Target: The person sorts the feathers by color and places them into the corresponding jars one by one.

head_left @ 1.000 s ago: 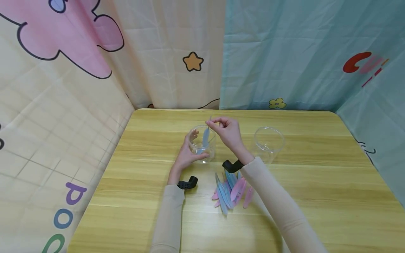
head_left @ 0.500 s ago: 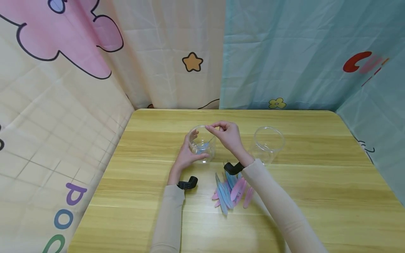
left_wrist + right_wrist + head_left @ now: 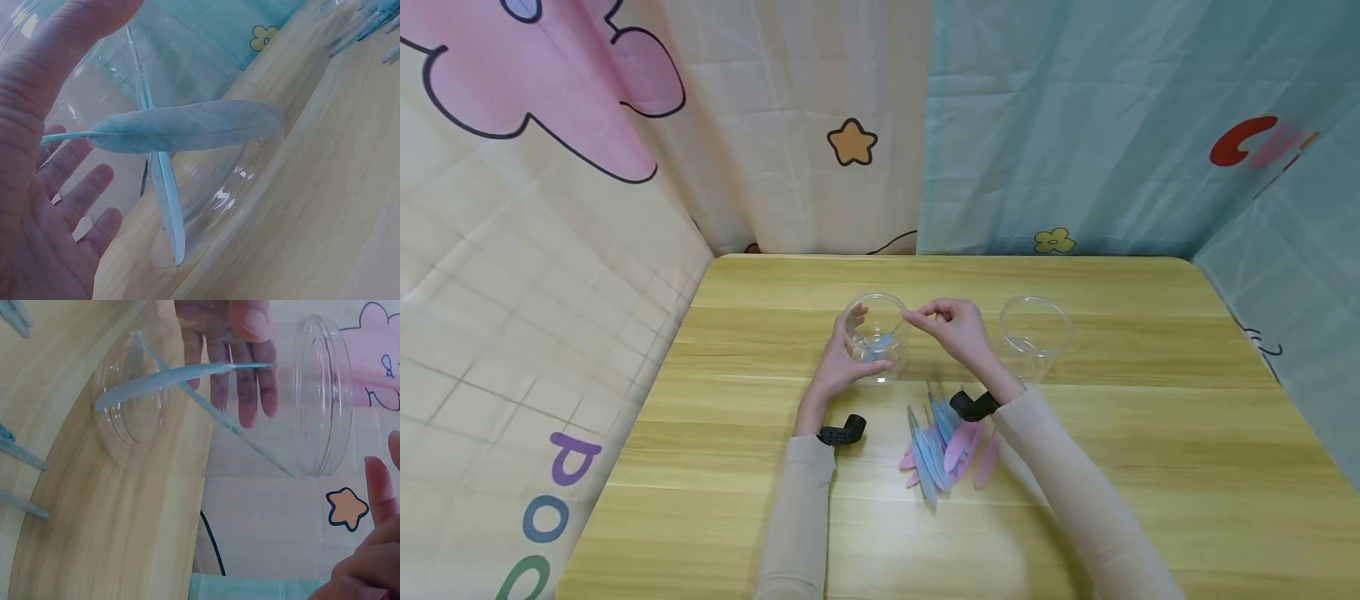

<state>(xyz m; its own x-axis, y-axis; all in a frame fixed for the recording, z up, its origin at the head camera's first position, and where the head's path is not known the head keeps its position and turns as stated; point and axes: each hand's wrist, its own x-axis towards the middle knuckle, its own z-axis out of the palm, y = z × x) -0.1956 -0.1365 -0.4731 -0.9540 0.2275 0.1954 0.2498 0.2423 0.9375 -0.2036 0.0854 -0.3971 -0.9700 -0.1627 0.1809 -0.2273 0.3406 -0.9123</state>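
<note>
My left hand (image 3: 842, 358) holds a clear plastic jar (image 3: 880, 367) from its left side, thumb across the front and fingers behind. Two light-blue feathers (image 3: 187, 128) lie crossed inside the jar, both in full view of the wrist cameras. Just to the right of the rim is my right hand (image 3: 958, 329), its thumb and forefinger slightly apart with nothing between them. A pile of blue and pink feathers (image 3: 934, 458) lies on the table in front of the jar, partly under my right wrist.
A second clear jar (image 3: 1036, 329) stands to the right, behind my right forearm. The wooden table (image 3: 1150, 433) meets a printed curtain (image 3: 775, 167) at its back edge. Black cameras are strapped to both wrists.
My right hand lowered a blue feather into the jar and let go of it, then drew back to the right of the rim. My left hand keeps holding the jar.
</note>
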